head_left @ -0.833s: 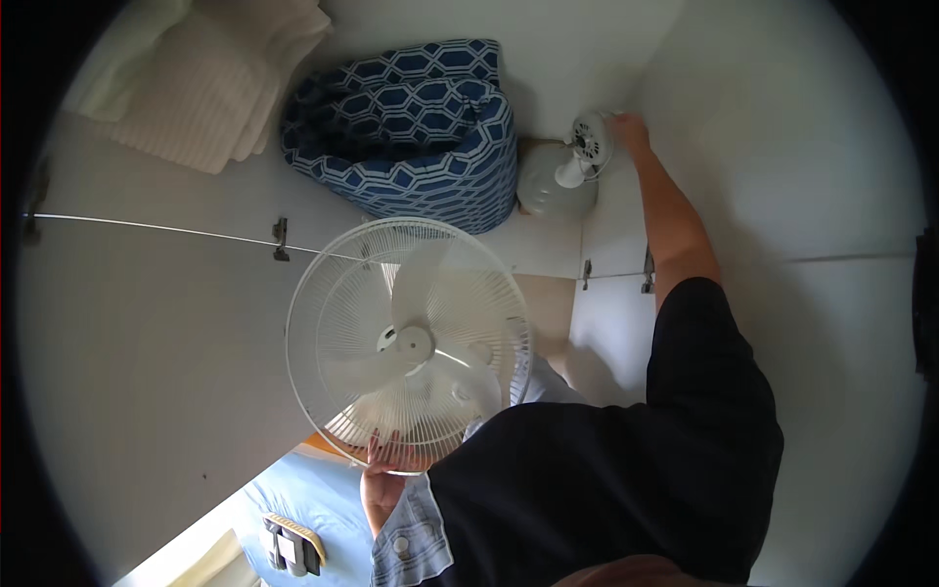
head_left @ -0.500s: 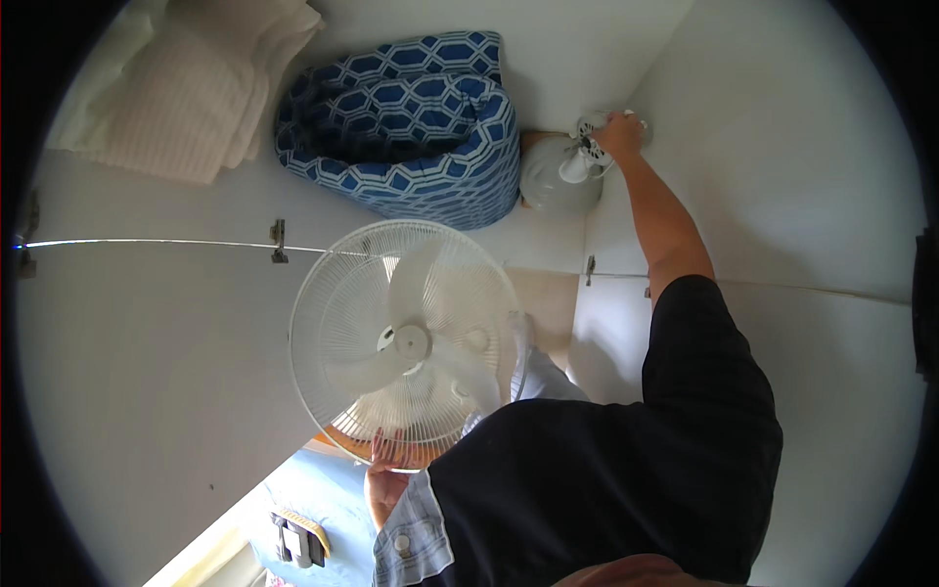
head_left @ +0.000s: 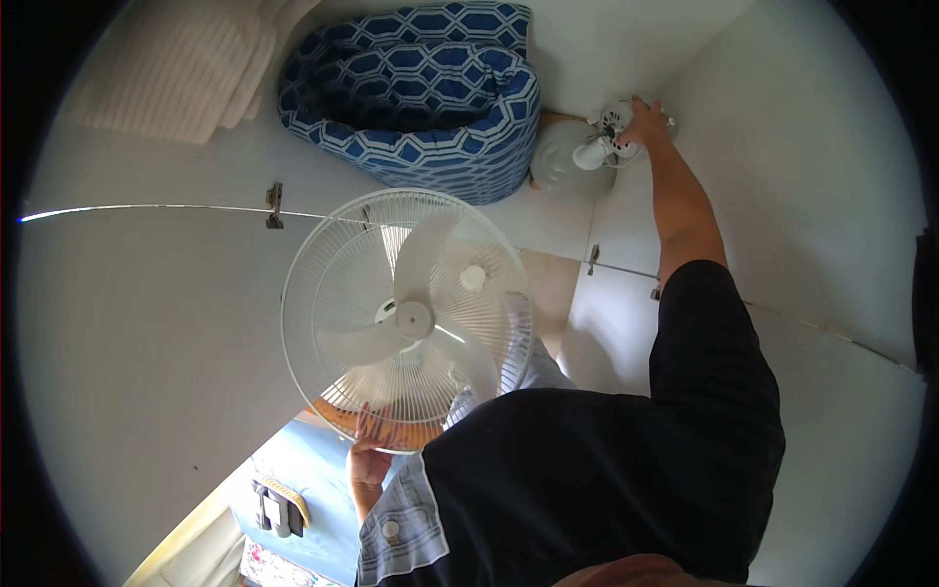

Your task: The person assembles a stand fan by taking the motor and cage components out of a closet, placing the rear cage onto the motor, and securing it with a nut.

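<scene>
A big white fan head (head_left: 414, 320), with three pale blades inside a round wire guard, is in front of my body. My left hand (head_left: 370, 460) grips the lower rim of its guard, with fingers stretched up that show through the wires. Far off to the right, my right hand (head_left: 646, 124) is closed over a white, vented fan motor housing (head_left: 616, 119), fingers spread around its top. A short white neck (head_left: 591, 154) sticks out from the housing. Below it lies a pale, translucent rounded piece (head_left: 567, 168), whose kind I cannot make out.
A blue patterned padded bundle (head_left: 411, 147), rolled open, sits behind the fan head. Cream ribbed cloths (head_left: 176, 73) hang at the far left. White panels with metal hinges (head_left: 275, 205) surround me. At the lower left are a light-blue surface (head_left: 333, 489) and a grey-black device (head_left: 279, 509).
The whole view has shifted a little. The motor housing has moved slightly rightward with my right hand, whose fingers are more spread. More of my left hand shows below the guard.
</scene>
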Tool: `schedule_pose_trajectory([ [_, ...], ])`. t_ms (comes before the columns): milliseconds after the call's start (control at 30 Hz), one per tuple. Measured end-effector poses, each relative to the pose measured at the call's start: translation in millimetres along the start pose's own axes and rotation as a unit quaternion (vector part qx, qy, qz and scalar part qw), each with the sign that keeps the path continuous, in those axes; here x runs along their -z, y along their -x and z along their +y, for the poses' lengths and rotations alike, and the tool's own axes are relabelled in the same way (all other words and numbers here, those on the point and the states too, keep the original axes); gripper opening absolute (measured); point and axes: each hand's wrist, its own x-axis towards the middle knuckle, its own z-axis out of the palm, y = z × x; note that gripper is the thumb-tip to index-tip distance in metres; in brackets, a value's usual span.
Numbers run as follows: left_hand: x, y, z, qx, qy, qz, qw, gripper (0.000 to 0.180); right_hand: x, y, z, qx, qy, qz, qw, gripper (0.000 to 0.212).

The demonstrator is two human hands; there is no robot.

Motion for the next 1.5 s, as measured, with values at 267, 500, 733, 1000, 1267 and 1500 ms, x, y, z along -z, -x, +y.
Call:
schedule_pose_trajectory([
  [267, 4, -5, 2, 0.018, 0.001, -0.012, 1.000, 0.085, 9, 8, -8, 0.024, 0.020, 0.018, 0.999, 0.082],
  [500, 12, -12, -3, 0.020, 0.019, 0.006, 1.000, 0.087, -62, 88, -71, 0.430, 0.115, -0.168, 0.880, 0.035],
  [733, 5, -11, -11, 0.048, -0.031, 0.054, 0.997, 0.092, -241, -32, 23, -0.013, -0.255, 0.035, 0.966, 0.076],
  [1000, 8, -40, -25, 0.105, -0.044, 0.091, 0.989, 0.094, -262, -86, 3, -0.177, -0.250, 0.171, 0.936, 0.058],
  [1267, 39, -32, -29, 0.107, -0.044, 0.063, 0.991, 0.093, -263, -11, -1, -0.141, -0.239, 0.287, 0.917, 0.053],
  [1500, 125, -8, -42, 0.081, -0.023, -0.011, 0.996, 0.083, -269, 139, -15, -0.109, -0.130, 0.288, 0.942, 0.056],
])
